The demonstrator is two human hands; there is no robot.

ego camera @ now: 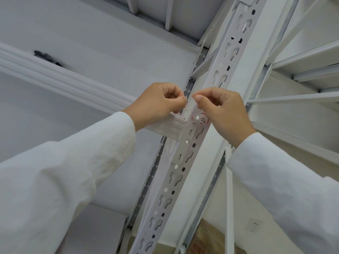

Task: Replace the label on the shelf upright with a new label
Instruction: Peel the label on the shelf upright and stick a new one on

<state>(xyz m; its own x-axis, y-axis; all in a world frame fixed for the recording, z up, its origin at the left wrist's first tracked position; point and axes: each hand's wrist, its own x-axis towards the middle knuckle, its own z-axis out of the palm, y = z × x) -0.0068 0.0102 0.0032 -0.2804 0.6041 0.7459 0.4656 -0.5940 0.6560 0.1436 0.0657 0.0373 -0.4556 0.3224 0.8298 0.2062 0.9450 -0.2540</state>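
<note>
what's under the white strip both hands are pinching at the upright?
Below the white strip, a red-edged label with handwriting sits on the shelf upright. The right hand covers its right end; the left hand hides the strip's other edge.

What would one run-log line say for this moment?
left hand: pinches white strip | right hand: pinches strip | old label: on upright

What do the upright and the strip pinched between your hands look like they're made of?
Upright: looks like white painted sheet metal, judging by the crisp punched slots and folded edges. Strip: thin and white, probably paper or plastic film; too blurred to tell which. Both the left hand and the right hand pinch it.
</note>
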